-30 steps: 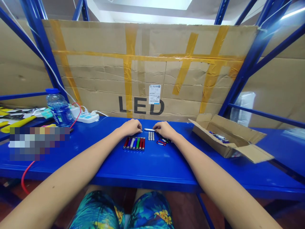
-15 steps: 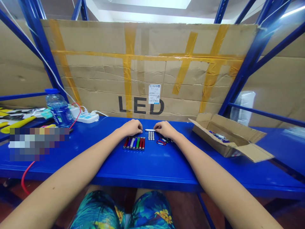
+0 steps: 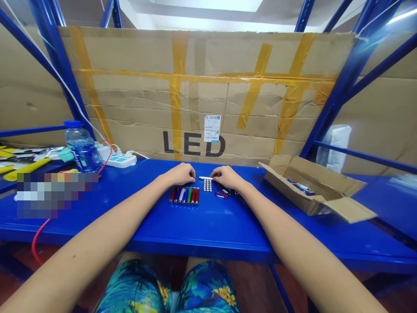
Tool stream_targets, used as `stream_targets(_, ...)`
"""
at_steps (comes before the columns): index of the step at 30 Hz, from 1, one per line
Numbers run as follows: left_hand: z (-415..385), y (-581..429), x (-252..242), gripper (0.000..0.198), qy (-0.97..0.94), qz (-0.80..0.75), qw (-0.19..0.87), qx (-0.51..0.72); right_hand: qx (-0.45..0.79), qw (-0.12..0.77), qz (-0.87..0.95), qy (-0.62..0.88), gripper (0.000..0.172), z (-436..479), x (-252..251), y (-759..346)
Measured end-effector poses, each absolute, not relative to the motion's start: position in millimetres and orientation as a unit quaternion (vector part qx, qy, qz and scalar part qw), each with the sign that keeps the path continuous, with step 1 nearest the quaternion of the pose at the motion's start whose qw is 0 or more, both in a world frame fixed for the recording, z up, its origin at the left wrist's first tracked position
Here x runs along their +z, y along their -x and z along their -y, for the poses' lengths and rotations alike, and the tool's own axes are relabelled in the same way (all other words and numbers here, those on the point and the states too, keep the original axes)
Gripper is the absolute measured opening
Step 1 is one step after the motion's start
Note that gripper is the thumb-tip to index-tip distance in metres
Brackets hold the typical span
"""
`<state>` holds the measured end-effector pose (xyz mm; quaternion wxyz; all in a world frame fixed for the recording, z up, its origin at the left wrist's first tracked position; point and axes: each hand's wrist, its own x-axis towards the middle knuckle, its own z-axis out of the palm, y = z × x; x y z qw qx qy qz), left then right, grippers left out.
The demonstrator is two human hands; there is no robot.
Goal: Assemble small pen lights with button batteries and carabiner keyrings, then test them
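My left hand [image 3: 180,173] and my right hand [image 3: 225,176] rest curled on the blue table [image 3: 208,226], facing each other. A small silver tube [image 3: 205,178] lies between them, its right end at my right fingertips. My left fingers are closed; what they hold is hidden. Just in front sits a row of several small coloured flashlights [image 3: 184,195]. Beside the row is a cluster of small silver button cells [image 3: 207,185]. Coloured carabiner clips [image 3: 223,192] lie under my right wrist.
An open cardboard box [image 3: 312,189] holding parts stands at the right. A water bottle [image 3: 81,148], a white power strip [image 3: 117,160] and a red cable [image 3: 39,234] are at the left. A taped cardboard sheet marked LED [image 3: 195,95] forms the back wall.
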<state>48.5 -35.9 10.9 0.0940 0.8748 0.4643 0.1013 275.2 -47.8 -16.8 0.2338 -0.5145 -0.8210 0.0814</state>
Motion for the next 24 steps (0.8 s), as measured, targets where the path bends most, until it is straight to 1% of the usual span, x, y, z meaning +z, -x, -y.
stream_targets(7, 28.1, -38.8, 16.9, 0.018, -0.872, -0.468, 0.120, 0.083, 0.082, 0.234, 0.821, 0.514, 0.019, 49.5, -14.9, -274.0)
stream_targets(13, 25.1, -31.5, 20.8, 0.026, -0.852, -0.489, 0.180, 0.046, 0.061, 0.252, 0.825, 0.502, 0.021, 53.7, -11.5, -272.5)
stream_targets(18, 27.5, -36.6, 17.3, 0.021, -0.876, -0.458, 0.138, 0.061, 0.032, 0.263, 0.835, 0.482, 0.023, 62.5, -4.8, -266.8)
stream_targets(24, 29.0, -38.4, 16.7, 0.011, -0.871, -0.473, 0.118, 0.052, 0.036, 0.265, 0.832, 0.487, 0.022, 66.9, -1.3, -267.7)
